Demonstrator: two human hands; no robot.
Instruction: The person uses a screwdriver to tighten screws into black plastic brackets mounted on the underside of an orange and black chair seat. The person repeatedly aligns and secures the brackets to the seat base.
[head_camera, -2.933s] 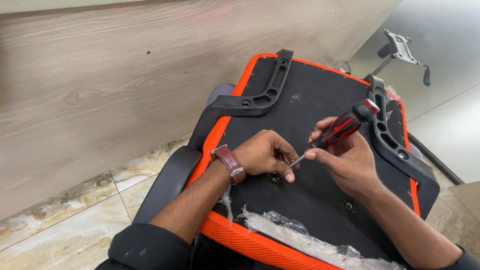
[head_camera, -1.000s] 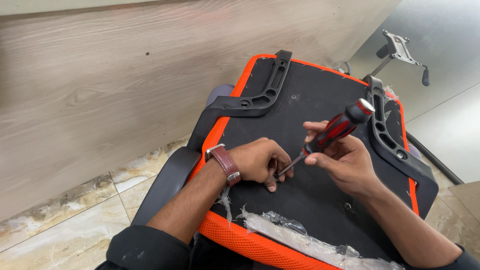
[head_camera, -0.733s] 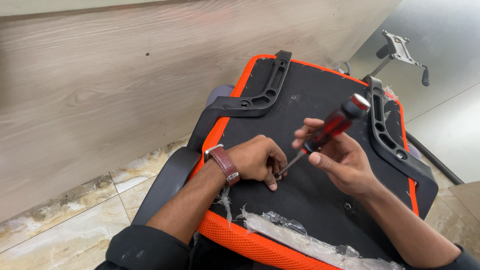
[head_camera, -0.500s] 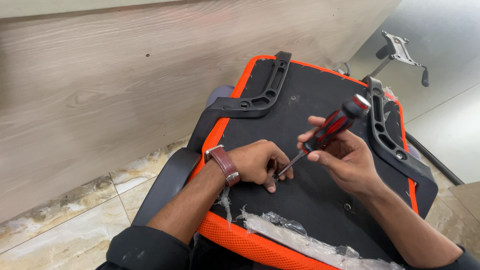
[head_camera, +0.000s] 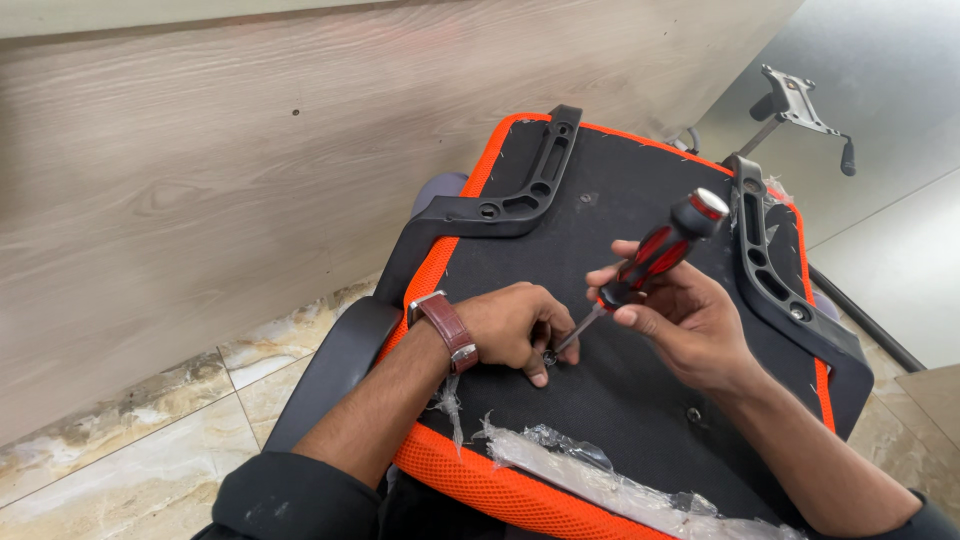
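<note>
From the head camera, an upturned chair seat (head_camera: 640, 400) fills the middle of the view: a black underside panel edged in orange mesh, lying against a pale wood-grain wall (head_camera: 250, 180). Everything else is placed from this seat.

Near the seat's centre, the left hand (head_camera: 515, 330) rests palm down on the black panel, fingers curled, its fingertips pinching around a small screw (head_camera: 549, 356); the screw is tiny and partly covered, so its exact seating is hard to make out. A brown-strapped wristwatch (head_camera: 447, 328) sits on that wrist, just over the seat's left orange edge.

Just to the right of the left hand, above the panel, the right hand (head_camera: 685, 325) is closed around a screwdriver (head_camera: 655, 255) with a red and black handle. The tool tilts, handle up toward the seat's far right corner, its thin shaft slanting down to the screw beside the left fingertips.

Two black plastic armrest brackets lie on the seat: the left bracket (head_camera: 520, 190) along the far left edge, the right bracket (head_camera: 775, 285) along the right edge, just beyond the right hand.

Torn clear plastic wrap (head_camera: 600, 480) clings to the seat's near edge. Beyond the far right corner, on the grey floor, lies a metal chair mechanism (head_camera: 795, 105) with a lever. Marbled floor tiles (head_camera: 110, 450) run left of the seat.
</note>
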